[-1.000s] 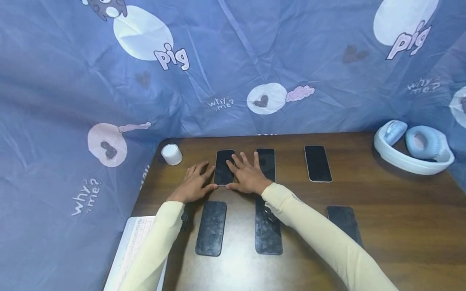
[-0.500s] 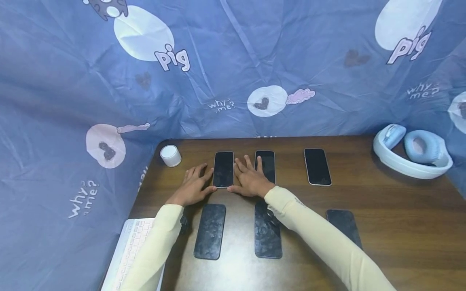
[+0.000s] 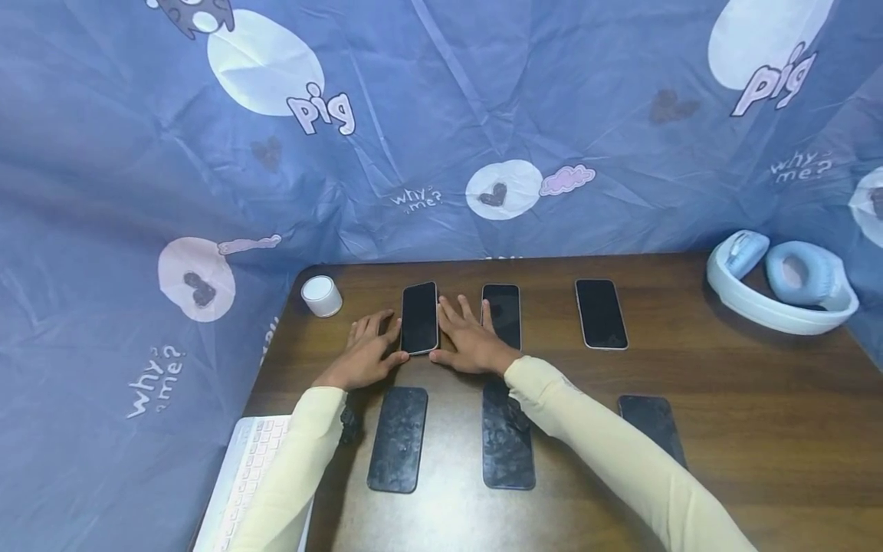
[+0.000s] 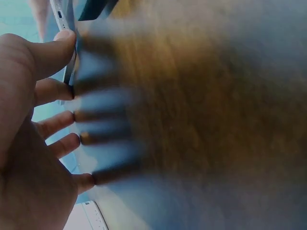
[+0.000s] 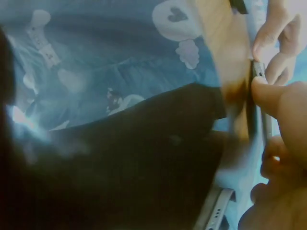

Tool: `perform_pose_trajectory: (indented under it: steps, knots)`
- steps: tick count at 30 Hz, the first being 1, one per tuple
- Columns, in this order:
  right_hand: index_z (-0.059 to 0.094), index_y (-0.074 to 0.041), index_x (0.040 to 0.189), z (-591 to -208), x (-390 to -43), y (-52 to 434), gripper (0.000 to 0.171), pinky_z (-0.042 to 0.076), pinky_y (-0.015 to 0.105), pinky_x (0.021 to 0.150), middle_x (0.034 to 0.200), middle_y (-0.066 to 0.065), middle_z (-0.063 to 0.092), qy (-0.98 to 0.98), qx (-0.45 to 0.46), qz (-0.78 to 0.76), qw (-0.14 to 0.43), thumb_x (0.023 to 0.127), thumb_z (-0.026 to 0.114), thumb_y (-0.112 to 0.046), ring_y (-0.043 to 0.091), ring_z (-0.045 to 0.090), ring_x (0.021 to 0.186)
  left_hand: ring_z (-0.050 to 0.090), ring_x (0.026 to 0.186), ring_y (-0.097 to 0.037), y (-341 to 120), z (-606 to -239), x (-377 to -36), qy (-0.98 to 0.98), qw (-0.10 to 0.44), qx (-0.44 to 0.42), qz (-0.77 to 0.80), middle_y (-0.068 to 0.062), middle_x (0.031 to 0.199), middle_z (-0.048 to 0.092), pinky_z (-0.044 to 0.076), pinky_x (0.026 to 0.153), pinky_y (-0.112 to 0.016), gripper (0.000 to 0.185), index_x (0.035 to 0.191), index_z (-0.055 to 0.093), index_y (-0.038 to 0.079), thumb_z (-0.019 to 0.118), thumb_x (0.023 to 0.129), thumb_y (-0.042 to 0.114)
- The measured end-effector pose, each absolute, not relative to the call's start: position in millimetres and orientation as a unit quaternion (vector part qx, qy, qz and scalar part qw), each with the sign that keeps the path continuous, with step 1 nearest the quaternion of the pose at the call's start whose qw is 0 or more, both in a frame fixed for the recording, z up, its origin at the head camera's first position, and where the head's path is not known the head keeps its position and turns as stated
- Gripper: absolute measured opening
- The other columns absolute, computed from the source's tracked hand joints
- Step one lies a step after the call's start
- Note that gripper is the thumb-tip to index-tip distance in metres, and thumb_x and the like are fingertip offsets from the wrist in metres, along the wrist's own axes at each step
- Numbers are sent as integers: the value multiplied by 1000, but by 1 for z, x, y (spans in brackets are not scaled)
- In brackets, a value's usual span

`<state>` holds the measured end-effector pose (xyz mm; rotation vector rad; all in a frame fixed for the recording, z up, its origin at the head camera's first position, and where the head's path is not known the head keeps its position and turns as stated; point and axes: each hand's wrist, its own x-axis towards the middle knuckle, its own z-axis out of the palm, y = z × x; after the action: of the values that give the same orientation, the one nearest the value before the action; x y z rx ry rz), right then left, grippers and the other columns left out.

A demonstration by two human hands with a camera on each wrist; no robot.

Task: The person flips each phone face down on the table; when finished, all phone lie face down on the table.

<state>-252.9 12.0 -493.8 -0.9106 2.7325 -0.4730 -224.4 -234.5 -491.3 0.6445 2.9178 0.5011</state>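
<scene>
A black-screened smartphone [image 3: 419,318] stands slightly turned between my two hands at the back left of the table. My left hand [image 3: 364,358] is on its left side, thumb at the lower left corner and index finger along the edge. My right hand [image 3: 474,341] touches its right side, with the thumb near the lower right corner and the other fingers spread. In the left wrist view the phone's port end [image 4: 60,15] is right by my thumb. My right outer fingers overlap a second smartphone [image 3: 507,310] in the head view.
A third smartphone [image 3: 602,313] lies to the right, and blue headphones [image 3: 786,295] at the far right. In front lie several dark phones [image 3: 398,438], one partly under my right sleeve. A white round jar [image 3: 321,297] and a keyboard [image 3: 251,460] are at left.
The phone between my hands has turned slightly clockwise and shifted a little left. My right fingers have drawn off its screen to its right edge. My left hand stays nearly still.
</scene>
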Motion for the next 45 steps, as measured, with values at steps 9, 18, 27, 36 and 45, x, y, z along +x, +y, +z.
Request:
perform_pose_trajectory:
  steps: [9,18,27,36,45]
  knots:
    - [3,-15,162,-491,-256,1,86,-1,60,117,165,6,16,897,-348,-258,83,102,52,-52,33,8,152,20,144,-42,-239,-490,-225,955,54,226,183,-22,157,29,13,116,-59,67,148,39,-7,63,100,34]
    - [1,-21,162,-494,-248,-16,82,7,60,117,159,6,35,897,-349,-259,76,103,48,-51,31,29,147,24,142,-36,-242,-488,-223,948,50,219,226,-20,154,36,25,114,-56,67,151,39,-2,63,100,34]
    - [15,-20,162,-498,-242,-26,74,11,65,115,160,2,33,905,-358,-220,66,103,50,-48,36,26,147,36,132,-26,-245,-468,-222,918,61,157,359,-13,148,48,32,110,-52,60,151,42,4,52,105,41]
    - [26,-9,159,-496,-242,-26,75,8,66,115,164,10,22,921,-347,-150,94,102,51,-50,33,15,151,46,119,-32,-248,-465,-220,921,36,147,359,-18,133,61,36,103,-51,53,148,43,-4,55,105,23]
    - [20,-8,161,-494,-246,-22,80,0,67,114,167,9,9,926,-327,-136,129,102,49,-54,34,3,152,45,115,-33,-254,-468,-217,932,62,126,333,-22,129,60,38,101,-51,56,150,36,-9,57,102,13]
